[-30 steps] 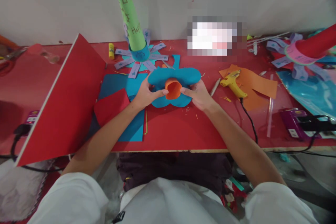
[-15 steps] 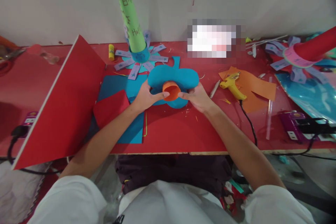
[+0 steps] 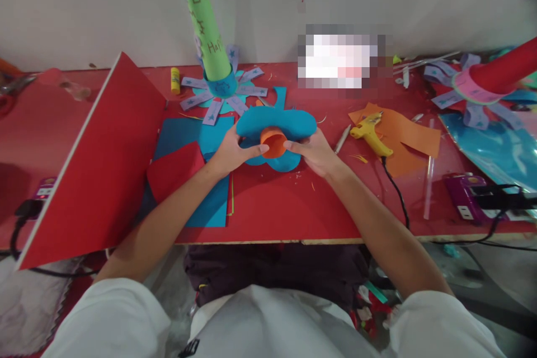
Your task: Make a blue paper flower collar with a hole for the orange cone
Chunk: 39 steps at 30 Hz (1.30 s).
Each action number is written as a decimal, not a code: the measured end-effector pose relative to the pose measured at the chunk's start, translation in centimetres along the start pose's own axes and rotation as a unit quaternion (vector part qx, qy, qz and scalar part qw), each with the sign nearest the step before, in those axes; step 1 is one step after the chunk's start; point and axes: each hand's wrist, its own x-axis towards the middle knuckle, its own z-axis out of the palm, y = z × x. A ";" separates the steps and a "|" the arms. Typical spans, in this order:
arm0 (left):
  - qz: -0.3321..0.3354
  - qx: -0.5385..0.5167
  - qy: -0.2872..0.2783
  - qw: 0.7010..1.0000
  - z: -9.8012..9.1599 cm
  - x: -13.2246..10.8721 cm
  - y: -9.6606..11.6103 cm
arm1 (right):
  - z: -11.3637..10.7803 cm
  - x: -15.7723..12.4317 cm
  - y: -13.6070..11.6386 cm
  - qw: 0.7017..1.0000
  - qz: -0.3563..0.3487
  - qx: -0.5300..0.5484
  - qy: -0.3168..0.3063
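Both hands hold a blue paper flower point(image 3: 289, 118) with rounded petals, just above the red table. An orange paper ring point(image 3: 274, 144) sits at its centre, its round opening tilted towards me. My left hand point(image 3: 233, 152) grips the flower's left side, thumb against the ring's left edge. My right hand point(image 3: 314, 152) grips the right side, with its thumb at the ring's right edge. The other fingers go behind the petals and are hidden. A blue paper strip point(image 3: 279, 97) sticks up behind the flower.
A red board point(image 3: 100, 173) stands tilted at left, near blue sheets point(image 3: 210, 207) and a folded red paper point(image 3: 176, 170). A green paper tube point(image 3: 205, 22) rises behind. At right lie a yellow glue gun point(image 3: 371, 133), orange paper point(image 3: 413, 140) and a purple power strip point(image 3: 464, 196).
The flower and both hands keep nearly the same place, with the flower tilted very slightly. The whole view has shifted a little. Both hands keep their hold.
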 end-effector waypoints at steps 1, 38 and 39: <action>-0.001 0.002 -0.001 1.000 0.0 0.0 0.1 | 0.0 0.0 0.1 1.000 0.003 0.001 0.000; 0.002 -0.027 0.009 1.000 -0.9 0.1 -1.1 | 0.0 -0.1 0.0 1.000 0.019 0.015 -0.006; 0.002 -0.027 0.008 1.000 -0.9 0.1 -1.2 | 0.0 -0.2 0.0 1.000 0.019 0.018 -0.005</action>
